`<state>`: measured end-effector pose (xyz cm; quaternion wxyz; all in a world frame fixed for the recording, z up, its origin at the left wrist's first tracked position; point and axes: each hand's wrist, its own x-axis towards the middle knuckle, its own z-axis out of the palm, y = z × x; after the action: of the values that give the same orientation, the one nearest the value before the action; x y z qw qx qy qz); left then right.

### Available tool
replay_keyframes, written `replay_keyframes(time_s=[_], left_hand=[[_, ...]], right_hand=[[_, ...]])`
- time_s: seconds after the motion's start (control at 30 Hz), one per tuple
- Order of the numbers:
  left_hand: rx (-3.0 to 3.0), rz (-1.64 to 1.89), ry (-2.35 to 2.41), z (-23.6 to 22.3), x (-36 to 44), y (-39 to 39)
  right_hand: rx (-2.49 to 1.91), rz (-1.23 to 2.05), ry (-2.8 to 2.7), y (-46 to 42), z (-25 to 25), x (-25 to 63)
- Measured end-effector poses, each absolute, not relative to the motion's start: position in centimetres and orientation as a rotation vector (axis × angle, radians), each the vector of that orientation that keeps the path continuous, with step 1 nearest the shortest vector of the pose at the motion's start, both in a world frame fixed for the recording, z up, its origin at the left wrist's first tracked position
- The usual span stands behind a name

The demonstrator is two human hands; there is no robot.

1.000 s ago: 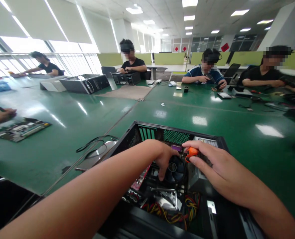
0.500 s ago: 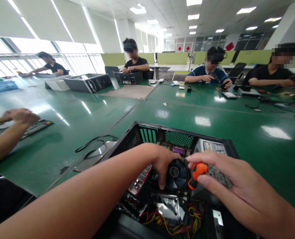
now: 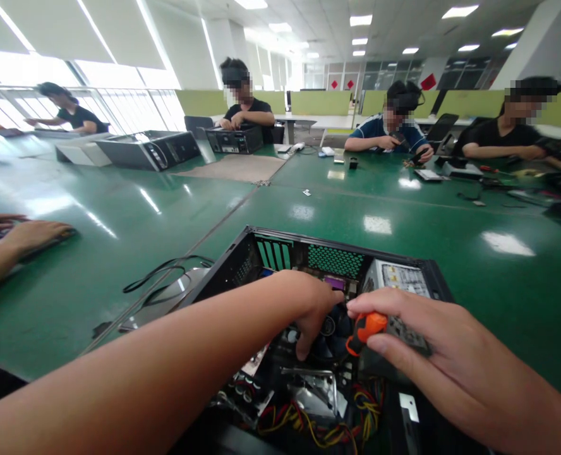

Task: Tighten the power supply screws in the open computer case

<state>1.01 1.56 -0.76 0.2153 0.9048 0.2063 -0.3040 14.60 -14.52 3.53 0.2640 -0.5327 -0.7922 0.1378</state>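
An opened black computer case (image 3: 304, 237) lies in front of me. Inside it, my left hand (image 3: 311, 309) grips the edge of a round black CPU cooling fan (image 3: 328, 326), thumb on the near side and fingers toward the back. My right hand (image 3: 417, 335), closed on an orange and black screwdriver (image 3: 366, 328), is at the fan's right edge. The screwdriver's handle tilts, and its shaft and tip are hidden. Red, yellow and black cables (image 3: 309, 420) lie at the case's near side, beside a shiny metal bracket (image 3: 316, 392).
A silver power supply (image 3: 401, 275) fills the case's right rear corner. Left of the case are a black cable (image 3: 162, 272) and a flat metal panel (image 3: 167, 303) on the green table (image 3: 489, 278). Another person's hands (image 3: 29, 237) work at far left; several people sit across the table.
My view has shifted a little to the right. Both hands keep their places at the fan. The neighbour's hands at left have lowered onto the board there.
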Motion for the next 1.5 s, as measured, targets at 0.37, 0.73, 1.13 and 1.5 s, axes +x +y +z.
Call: replay_keyframes(time_s=[0.37, 0.73, 1.13, 1.5], left_hand=[[2.537, -0.95, 0.44, -0.1, 0.7, 1.7], [2.475, -0.881, 0.344, -0.5, 0.4, 2.7], [2.515, -0.889, 0.417, 0.2, 0.0, 2.1], [2.506, -0.861, 0.485, 0.1, -0.1, 1.9]], right_hand=[[-1.449, 0.398, -2.138, -14.2, 3.5, 14.3], [-1.47, 0.397, -2.141, -14.2, 3.4, 14.6], [-1.383, 0.425, -2.107, -13.9, 3.7, 14.5], [-1.388, 0.475, -2.093, -14.1, 3.7, 14.3]])
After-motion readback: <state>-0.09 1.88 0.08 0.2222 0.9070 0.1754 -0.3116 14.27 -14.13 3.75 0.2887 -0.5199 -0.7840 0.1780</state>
